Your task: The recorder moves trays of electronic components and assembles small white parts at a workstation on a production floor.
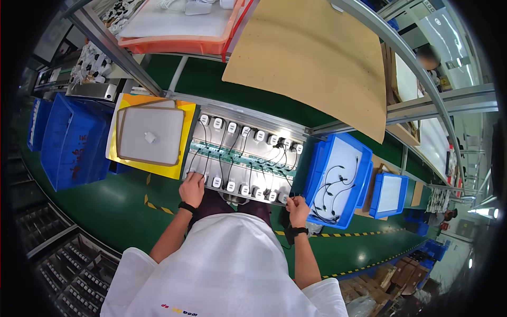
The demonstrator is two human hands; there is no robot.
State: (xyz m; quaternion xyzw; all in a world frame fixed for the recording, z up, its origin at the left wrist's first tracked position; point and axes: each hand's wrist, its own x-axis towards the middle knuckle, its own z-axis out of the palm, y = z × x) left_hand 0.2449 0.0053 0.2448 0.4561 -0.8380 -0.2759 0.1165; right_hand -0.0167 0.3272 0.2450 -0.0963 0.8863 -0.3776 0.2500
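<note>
White chargers (231,186) sit in two rows on the metal test fixture (244,158), the left hand (192,189) curled over its near left corner, the right hand (298,209) pinching a black cable (288,196) at its near right corner beside a blue bin (318,174).

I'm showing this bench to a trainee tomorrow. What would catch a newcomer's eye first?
Probably the metal test fixture at centre, with two rows of white chargers wired by black cables. The left hand rests at its near-left end, the right hand at its near-right corner. Right of it, a blue bin holds loose black cables.
</note>
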